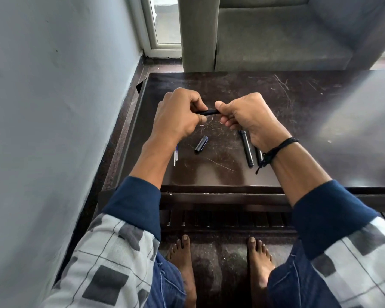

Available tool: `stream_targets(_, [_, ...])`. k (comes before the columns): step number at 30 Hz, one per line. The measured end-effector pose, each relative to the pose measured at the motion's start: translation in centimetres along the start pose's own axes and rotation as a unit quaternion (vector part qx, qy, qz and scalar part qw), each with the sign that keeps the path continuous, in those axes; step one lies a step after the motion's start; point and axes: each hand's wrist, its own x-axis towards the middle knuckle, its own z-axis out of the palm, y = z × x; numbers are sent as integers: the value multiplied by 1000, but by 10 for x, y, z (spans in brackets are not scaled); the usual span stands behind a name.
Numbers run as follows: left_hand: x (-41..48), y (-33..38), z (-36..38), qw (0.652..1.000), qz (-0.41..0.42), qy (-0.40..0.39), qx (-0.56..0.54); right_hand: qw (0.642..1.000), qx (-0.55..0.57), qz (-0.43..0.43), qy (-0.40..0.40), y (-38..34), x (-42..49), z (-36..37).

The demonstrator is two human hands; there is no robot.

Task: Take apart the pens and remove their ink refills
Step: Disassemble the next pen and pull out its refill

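Now I hold a black pen (207,112) up over the table (298,107) with both hands. My left hand (178,114) grips one end, with the fingers curled tight round it. My right hand (249,121) grips the other end the same way, and its thumb points at my left hand. The pen lies flat between the two hands. Only a short bit of it shows in the gap. I cannot tell if the pen is coming apart there.

More bits lie on the table, nearer to me than my hands. A short dark cap (201,144) with a blue end lies below the gap, closer to my left hand and a bit tilted. By my left wrist some thin refills (176,155) lie side by side, and my wrist hides most of them. Below my right hand a long black barrel (247,150) points at me, with a screw thread at its near end. Another black piece (258,155) lies just beside it, half hidden by my right wrist. A black string band (278,147) is tied round that wrist.

The table is dark brown with many scratches. Past my hands stands a grey sofa (276,41). Left of my left hand is a pale wall (53,85). My sleeves (136,203) are blue, and my bare feet (182,256) show on the floor below the table.
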Motion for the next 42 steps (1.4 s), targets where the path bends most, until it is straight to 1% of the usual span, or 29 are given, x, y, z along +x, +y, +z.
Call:
stream_targets(3, [-2,4,2,998,29,22,42,998,44,53,4,0,0,-1])
stream_targets(5, [-2,4,3,998,30,29,48,995,76,60,3,-2,0,0])
stream_targets(7, [0,2,1,999,10,29,45,994,94,52,10,-1,0,2])
stream_targets(9, [4,-4,-6,998,-26,45,41,996,86,31,24,3,3,1])
stream_targets(10, [4,-8,-11,996,-47,58,38,998,60,8,24,6,5,-1])
stream_targets(11, [4,-12,-16,995,-66,66,35,1000,8,-22,19,10,8,-2])
stream_targets(12, [4,-15,-21,994,-81,67,30,996,-74,-52,12,12,11,-2])
stream_targets(13, [3,-18,-23,994,-91,63,24,983,-166,-77,-4,14,12,-2])
stream_targets(14, [2,-19,-24,994,-96,56,16,961,-258,-94,-31,13,10,1])
stream_targets(15, [1,-20,-24,994,-98,45,8,932,-340,-111,-62,14,7,6])
stream_targets(16, [1,-21,-23,995,-98,35,0,903,-399,-129,-90,15,4,12])
stream_targets(17, [1,-22,-22,995,-99,27,-5,880,-438,-147,-108,18,3,18])
stream_targets(19, [1,-23,-21,995,-96,13,-16,855,-473,-167,-129,26,0,25])
stream_targets(21, [2,-25,-21,995,-96,-2,-28,845,-490,-168,-134,33,-1,28])
stream_targets(24, [2,-29,-20,994,-101,-23,-35,835,-517,-162,-99,35,-2,27])
stream_targets(25, [3,-30,-20,994,-101,-27,-39,836,-520,-153,-83,34,-2,25])
stream_targets(26, [3,-30,-20,993,-101,-32,-44,846,-511,-138,-67,33,-1,23])
stream_targets(28, [4,-31,-20,992,-107,-46,-52,882,-457,-108,-24,29,4,15])
stream_targets(30, [4,-31,-21,990,-111,-59,-60,918,-383,-99,21,23,9,4])
stream_targets(32, [3,-30,-21,989,-112,-67,-68,938,-331,-98,38,18,11,-6])
stream_targets(35, [3,-28,-22,988,-110,-74,-79,949,-302,-91,32,16,11,-10])
stream_targets(42, [-1,-20,-23,986,-105,-101,-81,952,-288,-100,14,15,9,-4])
